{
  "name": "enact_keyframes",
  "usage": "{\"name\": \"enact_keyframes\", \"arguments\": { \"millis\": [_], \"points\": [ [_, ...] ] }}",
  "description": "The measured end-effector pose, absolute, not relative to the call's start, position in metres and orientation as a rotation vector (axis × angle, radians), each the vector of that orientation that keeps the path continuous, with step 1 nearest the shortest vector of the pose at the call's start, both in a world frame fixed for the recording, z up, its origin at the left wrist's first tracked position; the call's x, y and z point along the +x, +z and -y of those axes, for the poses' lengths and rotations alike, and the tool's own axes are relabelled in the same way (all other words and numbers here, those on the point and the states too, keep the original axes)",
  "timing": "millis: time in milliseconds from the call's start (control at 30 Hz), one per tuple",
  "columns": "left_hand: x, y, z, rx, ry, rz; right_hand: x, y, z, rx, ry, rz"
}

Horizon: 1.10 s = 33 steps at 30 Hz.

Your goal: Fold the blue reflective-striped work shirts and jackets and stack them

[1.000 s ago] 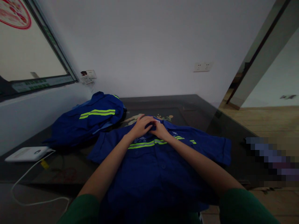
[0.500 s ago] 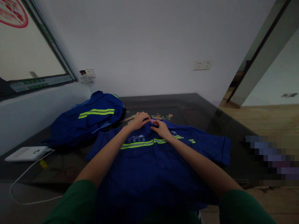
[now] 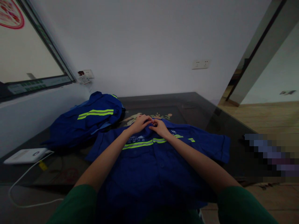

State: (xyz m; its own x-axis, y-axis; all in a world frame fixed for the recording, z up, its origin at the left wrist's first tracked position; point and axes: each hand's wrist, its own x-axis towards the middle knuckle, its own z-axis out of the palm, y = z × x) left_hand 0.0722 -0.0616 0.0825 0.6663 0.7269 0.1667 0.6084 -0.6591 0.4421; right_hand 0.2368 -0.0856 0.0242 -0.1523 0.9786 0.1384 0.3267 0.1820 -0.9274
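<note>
A dark blue short-sleeved work shirt (image 3: pixel 140 168) with yellow-green reflective stripes lies spread face up, its collar away from me. At the collar, my left hand (image 3: pixel 141 122) has its fingers bent and pinching the cloth. Close beside it on the right, my right hand (image 3: pixel 160 128) pinches the collar edge between thumb and fingers. The fingertips of both hands nearly meet there; the small part between them is mostly hidden.
A heap of blue clothing (image 3: pixel 91 119) with reflective stripes lies at the left. Nearer sits a white device (image 3: pixel 25 155) with a white cable (image 3: pixel 17 183). The dark table (image 3: pixel 198 107) meets the wall behind; a blurred patch (image 3: pixel 271 152) covers something at the right.
My left fingers have curled in closer to my right fingertips at the collar, covering the pale spot seen there before. The camera view has shifted slightly.
</note>
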Motion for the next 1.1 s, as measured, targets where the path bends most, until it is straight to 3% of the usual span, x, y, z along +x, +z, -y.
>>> {"name": "enact_keyframes", "arguments": {
  "millis": [167, 300, 433, 600, 867, 1100],
  "points": [
    [0.065, 0.076, 0.060, 2.493, 0.628, -1.002, 0.240, 0.030, 0.085, -1.210, 0.967, 1.721],
    [0.039, 0.055, 0.043, 2.288, 0.822, -1.379, 0.281, 0.043, 0.063, -1.293, 0.798, 1.776],
    [0.019, 0.033, 0.033, 2.012, 0.655, -1.532, 0.333, 0.036, 0.040, -1.715, 0.675, 1.886],
    [0.023, 0.027, 0.034, 2.008, 0.473, -1.348, 0.348, 0.011, 0.037, -1.827, 0.759, 1.952],
    [0.024, 0.061, 0.033, 1.998, 0.630, -1.437, 0.349, 0.015, 0.039, -1.742, 0.887, 1.944],
    [0.026, 0.120, 0.052, 2.034, 0.957, -1.357, 0.359, 0.072, 0.062, -1.235, 1.041, 1.690]
  ]
}}
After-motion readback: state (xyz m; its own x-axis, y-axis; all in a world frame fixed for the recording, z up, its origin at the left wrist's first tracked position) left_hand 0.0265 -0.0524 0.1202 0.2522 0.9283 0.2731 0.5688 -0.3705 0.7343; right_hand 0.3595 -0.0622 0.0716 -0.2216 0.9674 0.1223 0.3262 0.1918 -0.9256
